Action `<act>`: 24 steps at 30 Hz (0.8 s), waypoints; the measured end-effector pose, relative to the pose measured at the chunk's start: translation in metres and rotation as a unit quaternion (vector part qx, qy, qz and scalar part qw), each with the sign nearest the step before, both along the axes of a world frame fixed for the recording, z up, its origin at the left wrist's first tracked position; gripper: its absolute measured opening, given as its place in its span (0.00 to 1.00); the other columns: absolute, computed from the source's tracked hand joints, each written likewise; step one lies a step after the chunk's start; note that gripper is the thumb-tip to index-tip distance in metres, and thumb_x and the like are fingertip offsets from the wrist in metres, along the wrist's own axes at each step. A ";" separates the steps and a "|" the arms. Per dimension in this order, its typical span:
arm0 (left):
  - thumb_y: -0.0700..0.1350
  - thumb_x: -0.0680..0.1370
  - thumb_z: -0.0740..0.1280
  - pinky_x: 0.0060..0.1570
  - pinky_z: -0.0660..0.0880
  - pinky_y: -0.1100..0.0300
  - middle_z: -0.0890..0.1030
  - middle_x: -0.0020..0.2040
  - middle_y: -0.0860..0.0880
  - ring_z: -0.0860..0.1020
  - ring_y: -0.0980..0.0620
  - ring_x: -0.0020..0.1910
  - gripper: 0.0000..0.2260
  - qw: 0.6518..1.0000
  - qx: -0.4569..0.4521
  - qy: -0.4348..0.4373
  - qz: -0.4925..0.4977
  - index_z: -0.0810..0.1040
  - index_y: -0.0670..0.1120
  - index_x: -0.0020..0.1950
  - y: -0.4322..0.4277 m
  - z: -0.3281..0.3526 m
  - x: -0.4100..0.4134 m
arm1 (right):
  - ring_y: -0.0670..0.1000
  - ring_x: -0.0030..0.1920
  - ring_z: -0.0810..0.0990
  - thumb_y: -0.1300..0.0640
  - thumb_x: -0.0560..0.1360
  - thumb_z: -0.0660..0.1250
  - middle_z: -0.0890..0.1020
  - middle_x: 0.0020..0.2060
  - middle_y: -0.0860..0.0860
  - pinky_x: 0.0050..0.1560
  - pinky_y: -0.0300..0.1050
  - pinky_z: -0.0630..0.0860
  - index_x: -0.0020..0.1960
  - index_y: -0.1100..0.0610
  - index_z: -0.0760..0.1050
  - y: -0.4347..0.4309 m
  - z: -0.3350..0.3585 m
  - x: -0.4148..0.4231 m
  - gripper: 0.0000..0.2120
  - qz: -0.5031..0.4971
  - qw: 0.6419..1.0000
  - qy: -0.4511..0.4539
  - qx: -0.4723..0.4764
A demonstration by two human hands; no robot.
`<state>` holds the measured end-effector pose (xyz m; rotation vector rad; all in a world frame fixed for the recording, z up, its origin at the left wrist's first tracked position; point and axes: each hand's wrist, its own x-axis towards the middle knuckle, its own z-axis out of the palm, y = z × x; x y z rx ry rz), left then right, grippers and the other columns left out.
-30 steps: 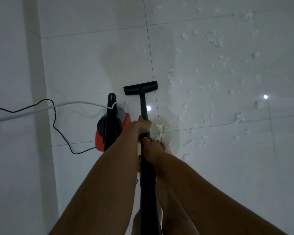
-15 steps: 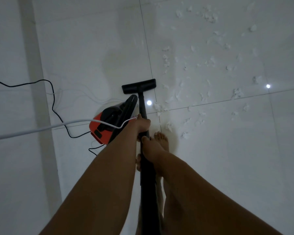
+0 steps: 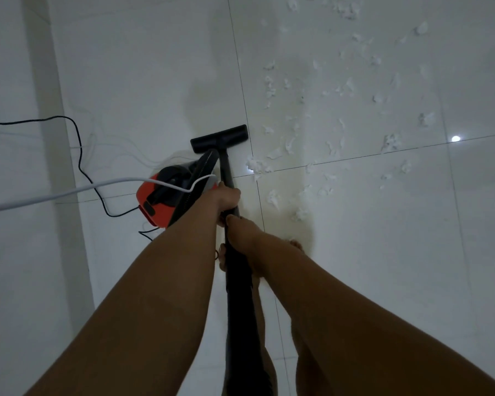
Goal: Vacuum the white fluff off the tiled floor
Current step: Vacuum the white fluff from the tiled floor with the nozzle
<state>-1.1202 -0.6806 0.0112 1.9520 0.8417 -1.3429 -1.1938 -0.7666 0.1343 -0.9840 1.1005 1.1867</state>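
Both hands grip the black vacuum wand (image 3: 228, 172), which runs from the bottom of the view up to the flat black floor nozzle (image 3: 219, 138). My left hand (image 3: 227, 199) holds the wand higher up, toward the nozzle. My right hand (image 3: 245, 234) grips it just below. The nozzle rests on the white tiled floor (image 3: 143, 70), just left of a tile joint. White fluff (image 3: 259, 166) lies scattered to the right of the nozzle, several tufts spreading up to the top right, the nearest clump right beside the wand.
The orange and black vacuum body (image 3: 166, 197) sits on the floor left of the wand, close to my left hand. A white cord (image 3: 55, 194) and a thin black cable (image 3: 80, 155) trail off to the left. My bare feet stand beneath the wand.
The vacuum body has turned and tilted, sliding nearer the nozzle. The view has shifted, so the fluff now lies lower and closer. My grip on the wand is unchanged.
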 end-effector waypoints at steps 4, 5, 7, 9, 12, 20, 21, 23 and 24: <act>0.47 0.83 0.61 0.54 0.82 0.47 0.78 0.61 0.40 0.81 0.43 0.51 0.24 1.000 -0.002 -0.002 0.023 0.63 0.48 0.80 -0.023 0.014 -0.021 | 0.51 0.21 0.73 0.50 0.79 0.54 0.74 0.30 0.55 0.27 0.41 0.76 0.56 0.51 0.64 -0.022 -0.006 -0.019 0.08 0.035 0.999 -0.004 0.018; 0.46 0.84 0.61 0.50 0.81 0.49 0.77 0.59 0.41 0.80 0.45 0.48 0.24 1.000 0.004 -0.015 0.022 0.61 0.47 0.80 -0.029 0.017 -0.027 | 0.51 0.19 0.72 0.51 0.79 0.54 0.74 0.30 0.55 0.26 0.40 0.75 0.57 0.51 0.63 -0.028 -0.007 -0.025 0.08 0.037 0.999 -0.006 0.019; 0.43 0.85 0.61 0.53 0.82 0.45 0.78 0.62 0.38 0.82 0.42 0.53 0.26 0.998 -0.004 -0.006 0.054 0.58 0.46 0.82 -0.037 0.016 -0.042 | 0.50 0.19 0.73 0.51 0.79 0.54 0.74 0.31 0.55 0.25 0.40 0.75 0.58 0.51 0.64 -0.036 -0.012 -0.039 0.09 0.047 0.999 -0.013 0.020; 0.45 0.84 0.62 0.60 0.81 0.38 0.78 0.66 0.35 0.81 0.37 0.61 0.24 0.995 -0.015 0.019 0.094 0.61 0.46 0.80 -0.042 0.013 -0.056 | 0.51 0.22 0.74 0.51 0.80 0.54 0.75 0.33 0.55 0.27 0.42 0.76 0.62 0.54 0.68 -0.041 -0.015 -0.053 0.13 0.048 0.999 -0.016 0.008; 0.48 0.85 0.60 0.63 0.79 0.37 0.75 0.70 0.34 0.79 0.36 0.65 0.27 0.992 -0.039 0.048 0.109 0.56 0.51 0.83 -0.044 0.005 -0.077 | 0.52 0.30 0.76 0.51 0.81 0.53 0.76 0.36 0.56 0.37 0.45 0.78 0.68 0.55 0.69 -0.043 -0.016 -0.075 0.18 0.065 0.997 -0.043 -0.023; 0.50 0.84 0.57 0.62 0.79 0.36 0.70 0.75 0.36 0.77 0.35 0.67 0.33 0.991 -0.064 0.043 0.105 0.43 0.61 0.84 -0.043 -0.011 -0.132 | 0.48 0.23 0.73 0.50 0.85 0.51 0.74 0.32 0.54 0.25 0.37 0.73 0.71 0.54 0.67 -0.045 -0.006 -0.124 0.18 0.090 0.992 -0.076 -0.052; 0.50 0.85 0.57 0.63 0.78 0.36 0.70 0.75 0.36 0.77 0.35 0.67 0.32 0.992 -0.066 0.029 0.107 0.43 0.60 0.85 -0.042 -0.011 -0.136 | 0.48 0.22 0.73 0.51 0.85 0.51 0.74 0.32 0.54 0.25 0.37 0.73 0.72 0.54 0.67 -0.042 -0.005 -0.130 0.18 0.082 0.992 -0.084 -0.055; 0.50 0.85 0.57 0.66 0.77 0.37 0.70 0.75 0.36 0.75 0.34 0.69 0.32 0.993 -0.072 0.003 0.092 0.44 0.58 0.85 -0.036 -0.015 -0.143 | 0.47 0.19 0.72 0.51 0.85 0.52 0.73 0.30 0.55 0.20 0.35 0.71 0.73 0.51 0.66 -0.035 -0.001 -0.143 0.17 0.057 0.992 -0.097 -0.060; 0.50 0.84 0.57 0.67 0.76 0.37 0.69 0.76 0.36 0.75 0.34 0.69 0.32 0.994 -0.074 -0.010 0.081 0.44 0.58 0.85 -0.031 -0.015 -0.147 | 0.48 0.20 0.72 0.51 0.85 0.52 0.73 0.30 0.55 0.20 0.35 0.71 0.73 0.49 0.65 -0.030 0.005 -0.149 0.17 0.047 0.992 -0.098 -0.061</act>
